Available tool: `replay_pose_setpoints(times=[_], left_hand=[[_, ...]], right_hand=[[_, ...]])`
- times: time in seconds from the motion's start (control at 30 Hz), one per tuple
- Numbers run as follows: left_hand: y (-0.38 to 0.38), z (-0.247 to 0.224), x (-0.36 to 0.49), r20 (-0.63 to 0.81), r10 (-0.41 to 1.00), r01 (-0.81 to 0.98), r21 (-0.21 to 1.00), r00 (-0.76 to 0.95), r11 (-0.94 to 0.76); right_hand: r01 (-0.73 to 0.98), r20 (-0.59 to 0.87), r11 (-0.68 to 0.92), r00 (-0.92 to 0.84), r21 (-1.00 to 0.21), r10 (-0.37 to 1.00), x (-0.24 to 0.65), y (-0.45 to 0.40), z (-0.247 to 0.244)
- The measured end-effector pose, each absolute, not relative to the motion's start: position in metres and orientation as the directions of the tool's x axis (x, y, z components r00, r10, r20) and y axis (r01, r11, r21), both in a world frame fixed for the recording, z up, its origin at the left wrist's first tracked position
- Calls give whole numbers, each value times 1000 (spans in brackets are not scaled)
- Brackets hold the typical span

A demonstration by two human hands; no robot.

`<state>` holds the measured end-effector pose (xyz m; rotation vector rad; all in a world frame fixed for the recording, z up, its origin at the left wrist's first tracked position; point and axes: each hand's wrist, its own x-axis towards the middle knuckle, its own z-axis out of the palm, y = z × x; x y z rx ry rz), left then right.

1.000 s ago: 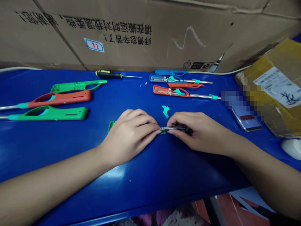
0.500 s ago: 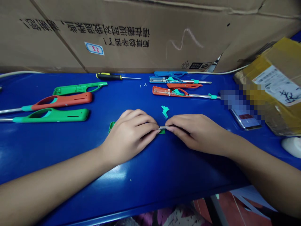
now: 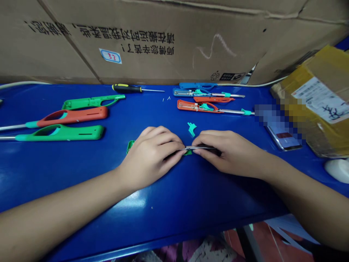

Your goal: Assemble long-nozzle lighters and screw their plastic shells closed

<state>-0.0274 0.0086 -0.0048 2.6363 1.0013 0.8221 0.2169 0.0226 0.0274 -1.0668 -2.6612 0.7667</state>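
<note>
Near the middle of the blue table, my left hand (image 3: 154, 156) is closed over a green plastic casing (image 3: 131, 145), which it mostly covers. Its fingertips pinch the left end of a thin metal tube (image 3: 193, 147). From the other side, the thumb and fingers of my right hand (image 3: 226, 151) are closed on the same tube. A small turquoise plastic piece (image 3: 192, 129) lies just behind the tube. Two opened lighters, one blue (image 3: 181, 92) and one orange (image 3: 188, 105), lie farther back with their inner parts showing.
Green (image 3: 68, 133) and orange (image 3: 81, 115) lighters and a green half shell (image 3: 81, 103) lie left. A screwdriver (image 3: 127, 88) and tiny screws (image 3: 168, 98) lie behind. At right are a phone (image 3: 285, 134) and a taped box (image 3: 321, 105). Cardboard (image 3: 152, 22) stands at the back.
My right hand's fingers have parted slightly around the metal tube, and more of it shows between them. My left hand has stayed nearly still.
</note>
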Motion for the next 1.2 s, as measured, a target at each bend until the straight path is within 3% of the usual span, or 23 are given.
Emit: replay_pose_setpoints(times=[1.2], left_hand=[[9, -5, -28, 436, 658, 542, 373, 614, -753]], right_hand=[[611, 37, 658, -719, -440, 694, 219, 22, 25]])
